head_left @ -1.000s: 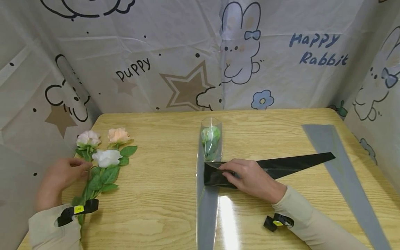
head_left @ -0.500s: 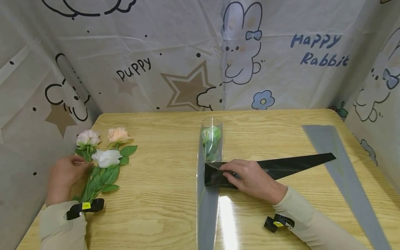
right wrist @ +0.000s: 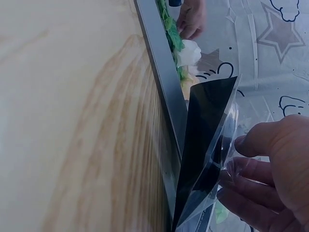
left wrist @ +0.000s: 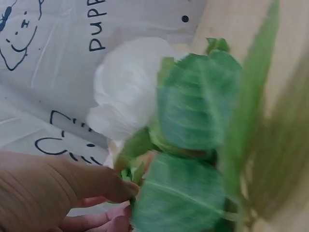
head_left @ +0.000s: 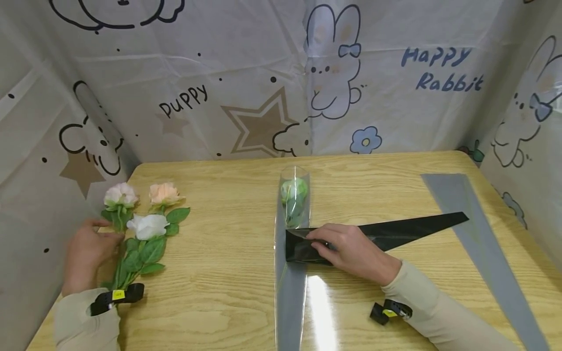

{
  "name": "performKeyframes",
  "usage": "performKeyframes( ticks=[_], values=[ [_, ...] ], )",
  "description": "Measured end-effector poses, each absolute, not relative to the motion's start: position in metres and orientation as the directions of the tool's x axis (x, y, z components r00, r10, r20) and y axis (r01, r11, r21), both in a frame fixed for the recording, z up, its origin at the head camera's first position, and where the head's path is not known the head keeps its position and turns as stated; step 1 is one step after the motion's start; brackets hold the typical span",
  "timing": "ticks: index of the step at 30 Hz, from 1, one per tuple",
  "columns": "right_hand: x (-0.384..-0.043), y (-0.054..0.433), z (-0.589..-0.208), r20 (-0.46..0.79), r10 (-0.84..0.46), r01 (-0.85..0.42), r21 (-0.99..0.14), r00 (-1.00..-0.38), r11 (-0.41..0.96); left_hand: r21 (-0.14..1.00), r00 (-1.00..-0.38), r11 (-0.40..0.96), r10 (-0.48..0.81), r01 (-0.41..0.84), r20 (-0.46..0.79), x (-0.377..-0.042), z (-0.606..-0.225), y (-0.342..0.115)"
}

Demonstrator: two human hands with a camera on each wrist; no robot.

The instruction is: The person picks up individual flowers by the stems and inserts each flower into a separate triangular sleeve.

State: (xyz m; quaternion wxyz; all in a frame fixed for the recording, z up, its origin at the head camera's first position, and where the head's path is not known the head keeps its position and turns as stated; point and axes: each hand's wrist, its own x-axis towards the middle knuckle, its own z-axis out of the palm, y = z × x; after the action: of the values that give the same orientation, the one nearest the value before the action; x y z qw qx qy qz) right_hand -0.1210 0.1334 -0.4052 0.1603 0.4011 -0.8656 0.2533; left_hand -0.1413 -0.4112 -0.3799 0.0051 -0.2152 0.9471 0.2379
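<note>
On the left of the table, my left hand (head_left: 94, 251) pinches a green stem just below the pale pink rose (head_left: 121, 196); in the left wrist view the thumb (left wrist: 108, 183) presses it against the fingers. Beside it lie a white rose (head_left: 148, 226) and a peach rose (head_left: 164, 194), their leafy stems bunched together. My right hand (head_left: 351, 251) pinches the clear upper layer of a tapered black flower sleeve (head_left: 412, 231), whose wide mouth stands parted in the right wrist view. That sleeve lies across a grey, clear-fronted sleeve (head_left: 291, 302) with a green-white rose (head_left: 295, 192) inside.
Another grey tapered sleeve (head_left: 483, 253) lies slanting along the right side of the wooden table (head_left: 219, 292), under the black sleeve's narrow tip. A printed cloth (head_left: 197, 58) hangs behind the table and at both sides.
My left hand has moved slightly right and up along the stems, closer to the pink rose. The right hand keeps its hold on the black sleeve. The head view has shifted a little.
</note>
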Motion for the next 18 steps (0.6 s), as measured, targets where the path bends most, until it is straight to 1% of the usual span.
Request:
performKeyframes(
  ticks=[6,12,18],
  values=[
    [-0.122,0.134,-0.405,0.487,-0.613,-0.779,-0.303,-0.622,0.549,0.492,-0.908,0.779,-0.416,-0.388,-0.057,-0.137,-0.363,-0.408],
    [-0.121,0.134,-0.405,0.488,-0.611,-0.777,-0.300,-0.623,0.553,0.471,-0.909,0.796,-0.415,-0.380,-0.033,-0.132,-0.341,-0.391],
    [-0.121,0.133,-0.405,0.485,-0.612,-0.777,-0.306,-0.625,0.550,0.469,-0.916,0.813,-0.401,-0.346,0.020,-0.126,-0.326,-0.375]
  ],
)
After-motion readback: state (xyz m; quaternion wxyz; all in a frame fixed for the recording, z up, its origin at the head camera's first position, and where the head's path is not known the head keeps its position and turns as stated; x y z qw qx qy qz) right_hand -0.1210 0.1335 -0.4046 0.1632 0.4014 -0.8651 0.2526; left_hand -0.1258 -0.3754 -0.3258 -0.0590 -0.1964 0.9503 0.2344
